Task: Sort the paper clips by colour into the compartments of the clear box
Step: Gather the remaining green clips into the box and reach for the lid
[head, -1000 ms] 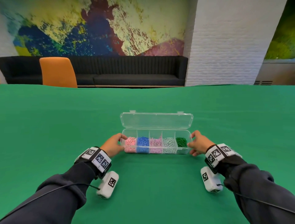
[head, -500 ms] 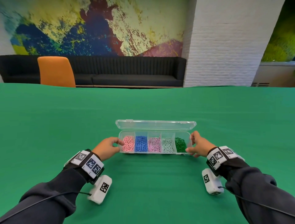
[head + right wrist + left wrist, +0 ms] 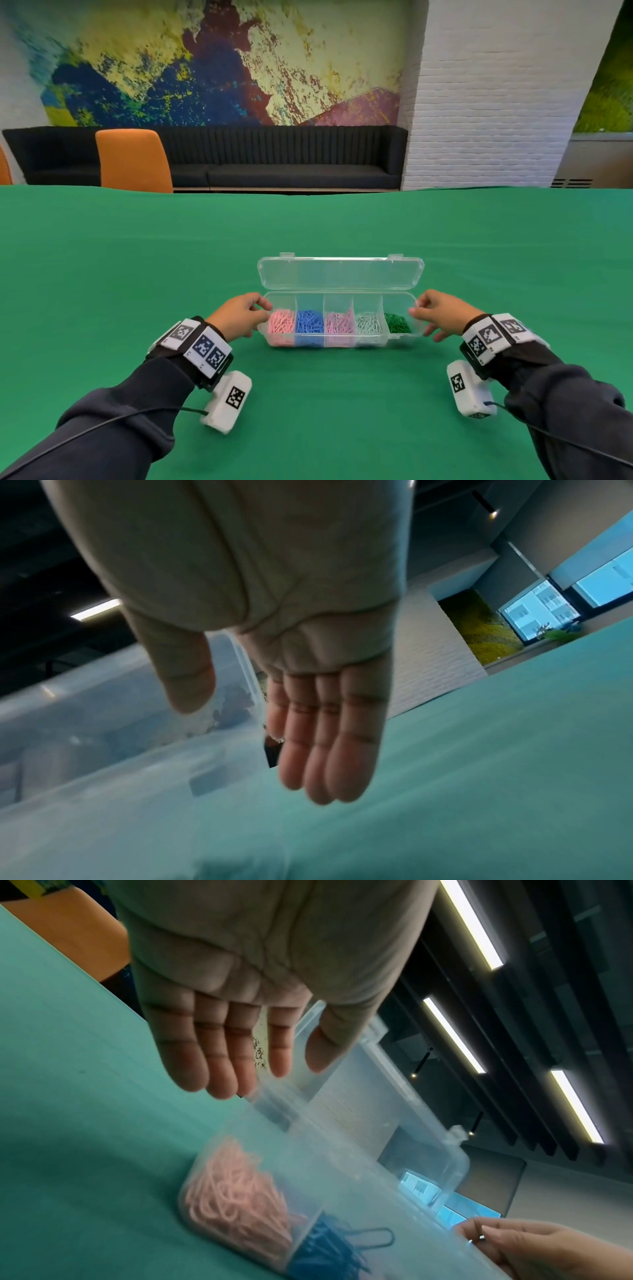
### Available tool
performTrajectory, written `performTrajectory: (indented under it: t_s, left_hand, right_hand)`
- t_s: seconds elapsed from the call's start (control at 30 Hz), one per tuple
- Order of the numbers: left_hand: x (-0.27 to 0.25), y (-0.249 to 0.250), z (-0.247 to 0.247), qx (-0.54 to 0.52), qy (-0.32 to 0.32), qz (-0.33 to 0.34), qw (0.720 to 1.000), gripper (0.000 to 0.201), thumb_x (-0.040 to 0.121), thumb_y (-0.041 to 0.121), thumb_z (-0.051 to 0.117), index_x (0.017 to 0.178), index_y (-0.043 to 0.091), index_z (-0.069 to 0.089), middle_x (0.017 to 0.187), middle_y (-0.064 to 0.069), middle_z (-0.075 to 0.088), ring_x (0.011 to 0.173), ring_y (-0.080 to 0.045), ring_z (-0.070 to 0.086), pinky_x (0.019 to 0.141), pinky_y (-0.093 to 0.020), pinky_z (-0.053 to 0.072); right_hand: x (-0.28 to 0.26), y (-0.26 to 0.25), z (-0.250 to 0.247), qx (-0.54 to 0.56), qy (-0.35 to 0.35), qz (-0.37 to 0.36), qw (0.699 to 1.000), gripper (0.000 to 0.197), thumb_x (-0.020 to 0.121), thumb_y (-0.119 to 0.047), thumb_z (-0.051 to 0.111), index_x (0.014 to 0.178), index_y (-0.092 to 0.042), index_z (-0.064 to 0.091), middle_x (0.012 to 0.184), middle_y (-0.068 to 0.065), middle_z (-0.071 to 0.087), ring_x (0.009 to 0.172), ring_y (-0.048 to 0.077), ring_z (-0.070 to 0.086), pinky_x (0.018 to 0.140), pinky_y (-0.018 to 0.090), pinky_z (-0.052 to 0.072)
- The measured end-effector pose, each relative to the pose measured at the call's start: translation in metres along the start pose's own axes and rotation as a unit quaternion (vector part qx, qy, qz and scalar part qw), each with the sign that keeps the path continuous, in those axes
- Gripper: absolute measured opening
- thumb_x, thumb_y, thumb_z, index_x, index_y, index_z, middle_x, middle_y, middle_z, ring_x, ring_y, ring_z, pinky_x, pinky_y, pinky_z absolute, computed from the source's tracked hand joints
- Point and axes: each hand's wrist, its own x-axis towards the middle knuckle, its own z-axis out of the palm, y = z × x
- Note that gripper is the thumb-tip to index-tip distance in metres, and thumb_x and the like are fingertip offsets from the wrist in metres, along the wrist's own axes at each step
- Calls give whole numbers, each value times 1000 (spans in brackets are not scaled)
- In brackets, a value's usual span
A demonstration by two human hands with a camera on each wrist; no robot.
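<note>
The clear box (image 3: 342, 342) sits on the green table with its lid (image 3: 340, 274) leaning back open. Its compartments hold, from left to right, salmon clips (image 3: 281, 323), blue clips (image 3: 310, 322), pink clips (image 3: 339, 323), white clips (image 3: 369, 323) and green clips (image 3: 396, 322). My left hand (image 3: 262, 310) is at the box's left end and my right hand (image 3: 419, 308) at its right end. In the wrist views the left hand (image 3: 294, 1066) and right hand (image 3: 274, 737) have nearly straight fingers and hold nothing. Whether the fingertips touch the box is unclear.
The green table (image 3: 308, 428) stretches wide on all sides of the box. Beyond its far edge stand an orange chair (image 3: 133, 161) and a black bench (image 3: 274, 164).
A second ago both hands were pressed against the box's ends. They now sit looser beside it. The lid dipped low half a second ago and now leans back open.
</note>
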Motion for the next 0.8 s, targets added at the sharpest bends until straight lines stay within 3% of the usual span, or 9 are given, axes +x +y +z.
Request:
performTrajectory:
  t_s: [0.07,0.2,0.27,0.33,0.43,0.5,0.6,0.67,0.8]
  left_hand:
    - [4,1,-2,-13,25,-11,1000,5,94,17,52,98,15,51,81,-4,52,71,-16,50,61,-27,46]
    - [11,8,-5,-19,88,-33,995,18,95,23,51,104,10,44,90,-5,50,77,-20,51,65,-34,48]
    - [13,12,-6,-38,101,-24,994,26,95,18,49,118,8,42,100,-6,51,84,-21,52,75,-39,50]
    - [12,17,-7,-50,104,17,993,42,93,7,46,134,11,36,124,-9,50,101,-21,52,88,-39,46]
    - [7,29,-9,-5,92,97,991,62,90,-2,44,146,17,27,149,-7,34,130,-31,41,104,-40,35]
    - [6,33,-12,50,92,132,986,64,88,-2,46,146,19,29,149,-5,33,133,-33,37,107,-39,32]
    - [8,32,-19,115,80,169,976,64,86,1,50,144,23,33,142,-4,42,125,-22,46,103,-29,35]
    - [5,30,-22,180,36,173,968,60,87,7,51,141,29,36,132,-3,48,110,-25,55,94,-31,43]
    - [-5,28,-21,310,-88,182,929,50,90,19,53,138,31,43,129,0,45,114,-17,50,98,-27,38]
  right_hand:
    - [3,-4,-6,-15,15,27,999,29,95,-34,49,110,-10,50,103,9,59,81,19,58,75,36,55]
    - [14,-9,-15,15,68,41,997,51,95,-21,50,141,-10,31,130,16,50,100,28,57,81,40,54]
    - [18,-11,-18,72,96,3,993,56,92,-8,48,144,-14,27,135,16,46,97,28,56,82,41,52]
    - [19,-15,-18,130,132,-62,981,59,90,1,44,144,-17,27,142,11,41,103,26,54,76,33,48]
    - [12,-24,-18,149,161,-157,963,59,89,6,41,142,-20,32,142,6,42,127,25,43,95,33,41]
    - [5,-31,-18,84,161,-198,963,55,91,-1,47,140,-23,35,138,1,46,125,22,45,101,33,36]
    - [-8,-41,-20,-30,147,-229,962,54,92,-15,52,141,-29,34,128,0,49,117,17,49,95,26,35]
    - [-17,-45,-16,-119,105,-226,961,53,93,-20,52,141,-34,34,127,2,46,113,15,50,96,26,37]
    - [-35,-47,4,-280,-15,-194,940,60,91,-14,49,141,-43,31,140,-3,36,105,14,53,93,25,45]
